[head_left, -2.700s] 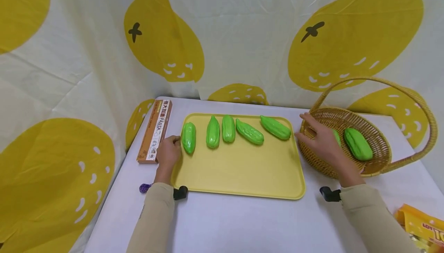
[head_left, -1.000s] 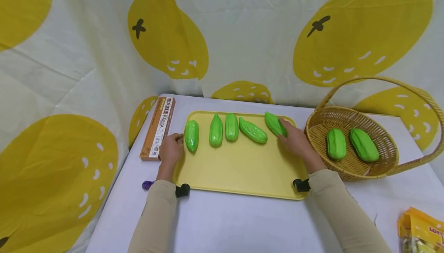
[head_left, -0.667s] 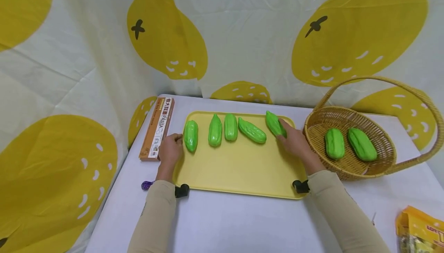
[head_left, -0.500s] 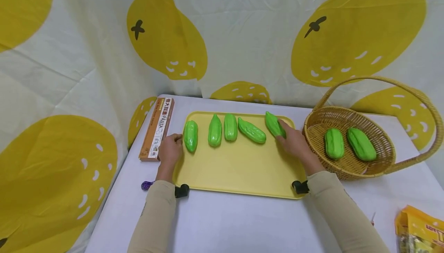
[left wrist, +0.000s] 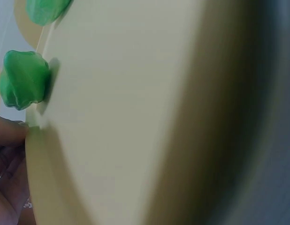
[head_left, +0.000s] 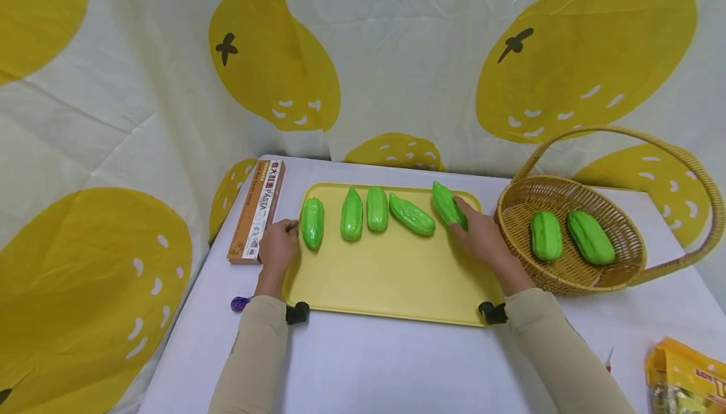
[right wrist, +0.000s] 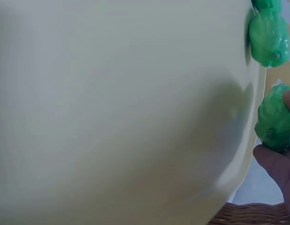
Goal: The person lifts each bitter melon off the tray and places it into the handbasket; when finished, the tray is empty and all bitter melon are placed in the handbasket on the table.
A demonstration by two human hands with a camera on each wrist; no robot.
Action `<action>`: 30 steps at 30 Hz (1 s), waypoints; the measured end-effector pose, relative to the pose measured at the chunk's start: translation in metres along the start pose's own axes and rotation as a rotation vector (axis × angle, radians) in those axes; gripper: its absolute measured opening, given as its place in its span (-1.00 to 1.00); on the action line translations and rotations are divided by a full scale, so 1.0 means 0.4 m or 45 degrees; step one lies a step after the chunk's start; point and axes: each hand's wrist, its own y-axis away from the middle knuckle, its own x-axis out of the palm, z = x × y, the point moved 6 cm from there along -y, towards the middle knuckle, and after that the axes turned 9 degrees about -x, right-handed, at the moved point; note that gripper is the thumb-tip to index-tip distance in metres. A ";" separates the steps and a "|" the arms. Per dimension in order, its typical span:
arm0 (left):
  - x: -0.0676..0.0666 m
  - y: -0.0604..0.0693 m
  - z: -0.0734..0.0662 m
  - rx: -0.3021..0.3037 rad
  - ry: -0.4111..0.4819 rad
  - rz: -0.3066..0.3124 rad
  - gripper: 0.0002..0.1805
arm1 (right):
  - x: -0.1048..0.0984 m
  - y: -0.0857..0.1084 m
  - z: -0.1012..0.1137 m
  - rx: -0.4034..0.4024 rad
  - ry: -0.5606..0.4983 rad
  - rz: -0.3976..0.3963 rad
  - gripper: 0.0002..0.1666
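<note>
In the head view a yellow tray (head_left: 386,281) bears a row of glossy green bitter melons, among them one at the far left (head_left: 312,223) and a slanted one (head_left: 412,214). My left hand (head_left: 279,245) is at the tray's left edge; in the left wrist view its thumb (left wrist: 9,131) lies on the rim and the other fingers curl below. My right hand (head_left: 481,231) grips the rightmost bitter melon (head_left: 447,205) between thumb and fingers. In the right wrist view that bumpy bitter melon (right wrist: 275,119) appears raised off the tray, above a shadow.
A wicker basket (head_left: 629,244) with a tall handle stands right of the tray, holding two green bitter melons (head_left: 591,237). A pasta box (head_left: 257,212) lies to the left. A small purple item (head_left: 241,304) and a yellow snack bag (head_left: 686,370) lie nearer the front.
My right hand has moved left from the basket to the tray's rightmost bitter melon and taken hold of it, turning it more upright and shifting it slightly. The left hand stays at the rim.
</note>
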 end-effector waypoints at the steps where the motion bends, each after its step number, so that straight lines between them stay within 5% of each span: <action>1: 0.000 0.000 0.000 -0.003 0.001 0.001 -0.67 | -0.002 0.002 0.004 -0.011 0.003 -0.011 -0.20; 30: 0.001 0.000 0.002 0.006 0.006 0.001 -0.66 | -0.074 0.066 0.094 -0.195 0.001 -0.235 -0.23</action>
